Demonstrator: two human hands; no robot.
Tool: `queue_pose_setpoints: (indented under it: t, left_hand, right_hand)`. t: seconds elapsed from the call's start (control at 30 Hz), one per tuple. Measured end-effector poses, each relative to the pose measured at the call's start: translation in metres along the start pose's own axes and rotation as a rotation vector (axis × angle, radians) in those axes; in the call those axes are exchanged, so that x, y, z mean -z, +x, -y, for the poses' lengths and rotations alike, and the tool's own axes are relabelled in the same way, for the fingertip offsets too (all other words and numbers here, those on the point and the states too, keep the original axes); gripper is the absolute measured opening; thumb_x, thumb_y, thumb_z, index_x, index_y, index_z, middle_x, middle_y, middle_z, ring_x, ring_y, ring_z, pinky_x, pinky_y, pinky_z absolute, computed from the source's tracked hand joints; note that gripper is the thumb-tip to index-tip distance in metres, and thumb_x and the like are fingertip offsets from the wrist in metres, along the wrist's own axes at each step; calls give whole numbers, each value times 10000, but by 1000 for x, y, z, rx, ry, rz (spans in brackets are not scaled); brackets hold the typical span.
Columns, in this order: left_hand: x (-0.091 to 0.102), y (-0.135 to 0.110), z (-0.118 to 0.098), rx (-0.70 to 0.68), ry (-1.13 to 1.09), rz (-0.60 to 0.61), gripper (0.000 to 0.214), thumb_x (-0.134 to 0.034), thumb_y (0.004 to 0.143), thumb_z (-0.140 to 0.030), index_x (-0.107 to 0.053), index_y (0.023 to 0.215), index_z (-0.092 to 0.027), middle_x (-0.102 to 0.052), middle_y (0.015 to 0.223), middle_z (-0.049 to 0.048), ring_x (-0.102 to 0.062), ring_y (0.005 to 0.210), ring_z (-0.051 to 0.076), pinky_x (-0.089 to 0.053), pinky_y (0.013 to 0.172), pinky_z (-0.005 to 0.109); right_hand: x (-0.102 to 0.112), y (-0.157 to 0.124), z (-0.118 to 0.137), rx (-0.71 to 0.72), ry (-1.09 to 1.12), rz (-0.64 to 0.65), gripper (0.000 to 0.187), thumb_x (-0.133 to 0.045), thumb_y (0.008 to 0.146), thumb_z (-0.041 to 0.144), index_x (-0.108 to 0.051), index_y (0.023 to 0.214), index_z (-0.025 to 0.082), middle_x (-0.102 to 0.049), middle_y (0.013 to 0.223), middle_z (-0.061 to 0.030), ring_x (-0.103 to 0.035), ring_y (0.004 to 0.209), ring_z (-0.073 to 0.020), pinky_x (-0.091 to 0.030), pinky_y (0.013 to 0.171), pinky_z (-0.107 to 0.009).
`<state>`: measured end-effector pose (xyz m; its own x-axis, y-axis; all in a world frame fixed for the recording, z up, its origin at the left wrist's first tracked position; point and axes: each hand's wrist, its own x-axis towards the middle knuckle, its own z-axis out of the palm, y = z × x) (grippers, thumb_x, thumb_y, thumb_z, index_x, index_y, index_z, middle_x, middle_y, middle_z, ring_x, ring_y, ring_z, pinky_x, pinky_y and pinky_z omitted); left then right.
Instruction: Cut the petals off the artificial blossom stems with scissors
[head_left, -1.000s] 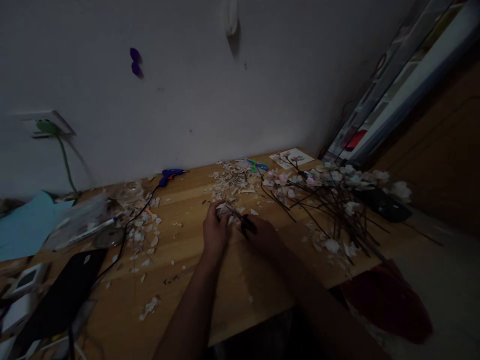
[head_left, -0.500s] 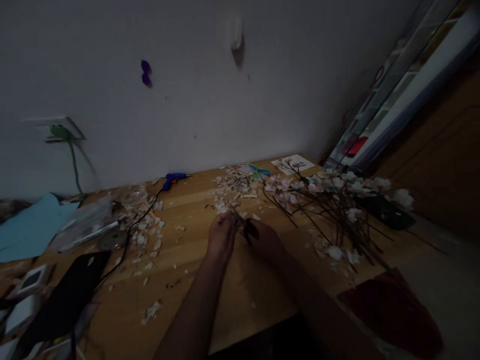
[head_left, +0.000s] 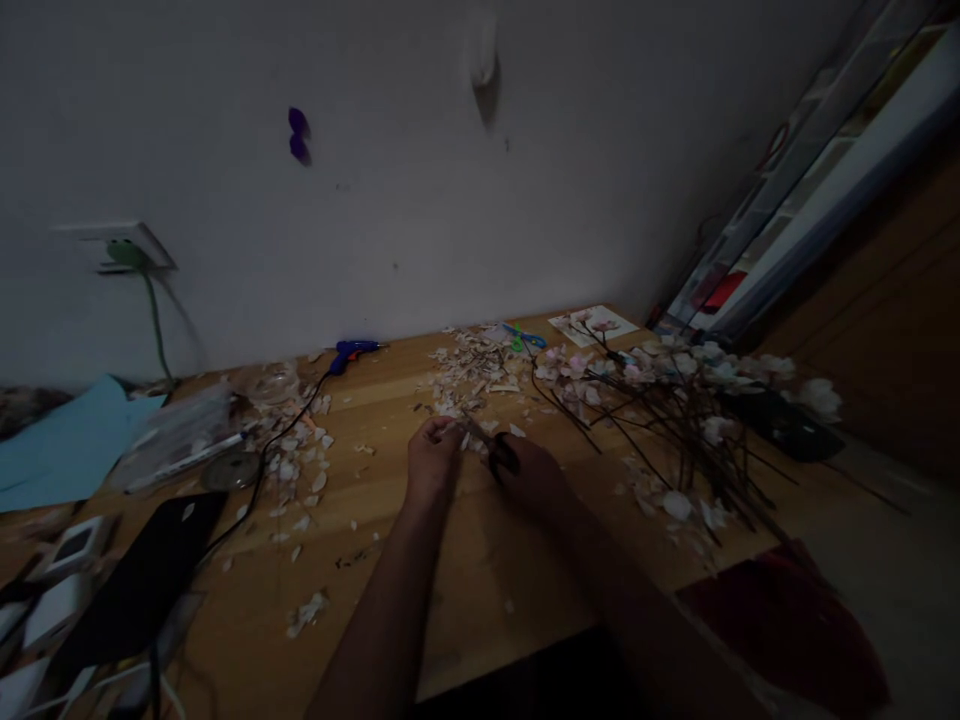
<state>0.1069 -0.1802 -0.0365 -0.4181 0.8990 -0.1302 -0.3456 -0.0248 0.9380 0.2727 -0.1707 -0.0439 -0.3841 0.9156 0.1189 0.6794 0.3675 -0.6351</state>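
Note:
My right hand (head_left: 534,474) is closed round the dark handles of a pair of scissors (head_left: 501,455), whose blades point up and left toward my other hand. My left hand (head_left: 432,452) is closed, with thumb and fingertips pinched near the blade tips. A small pale piece, perhaps a petal, seems to be at those fingertips, but the dim light makes it hard to tell. Just beyond both hands lies a heap of pale petals and scraps (head_left: 480,362).
Flowering branches (head_left: 667,400) spread across the table's right side, near a picture card (head_left: 592,326) and blue-green scissors (head_left: 525,337). A blue glue gun (head_left: 352,352) lies at the back, its cord running left past loose petals. A black phone-like slab (head_left: 142,580) lies front left.
My left hand has moved slightly left, away from the scissors, and more pale scraps show between the hands. The scissors stay in my right hand. The whole view has shifted a little.

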Motion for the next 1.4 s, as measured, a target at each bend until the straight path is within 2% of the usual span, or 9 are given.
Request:
queue_pose_setpoints:
  t: [0.23, 0.47, 0.67, 0.93, 1.17, 1.4]
  left_hand:
    - [0, -3, -6, -60, 130, 76, 235, -795, 596, -307, -710, 750, -151, -640, 634, -7, -526, 550, 103, -382, 544, 200]
    - [8, -1, -16, 12, 210, 246, 229, -773, 637, -333, -746, 782, -158, -690, 696, 34, -572, 581, 140, -418, 552, 222]
    - [8, 2, -18, -26, 79, 205, 312, -814, 595, -330, -716, 842, -166, -700, 766, 34, -590, 638, 137, -445, 637, 232]
    - [7, 2, -13, -86, 142, 205, 233, -801, 626, -322, -718, 773, -162, -651, 685, 5, -548, 613, 122, -415, 596, 207]
    - [-1, 0, 5, 41, -22, 150, 344, -832, 590, -352, -682, 825, -149, -676, 712, 8, -576, 584, 117, -453, 598, 227]
    - [-14, -7, 9, 162, -476, 162, 354, -858, 583, -219, -679, 879, -141, -715, 885, 52, -664, 809, 146, -514, 784, 257]
  right_hand:
    - [0, 1, -1, 2, -1, 10, 181, -566, 888, 398, -582, 937, 224, -654, 900, -38, -570, 790, -175, -323, 643, -252]
    - [1, 1, -1, -21, 10, 18, 124, -543, 891, 345, -576, 915, 227, -645, 863, -30, -568, 760, -168, -311, 624, -249]
    - [2, 0, 1, -13, 8, 5, 144, -546, 895, 370, -566, 882, 227, -632, 822, -22, -547, 722, -163, -297, 603, -248]
    - [2, 1, -2, -3, 11, 19, 103, -551, 884, 316, -576, 921, 223, -646, 871, -34, -565, 772, -168, -314, 634, -246]
    - [1, 0, -3, -10, 20, 9, 128, -521, 907, 327, -594, 956, 234, -670, 885, -33, -594, 778, -178, -322, 637, -249]
    - [-2, 2, -7, -14, 47, 16, 139, -513, 911, 312, -602, 970, 223, -682, 913, -44, -609, 817, -183, -353, 673, -245]
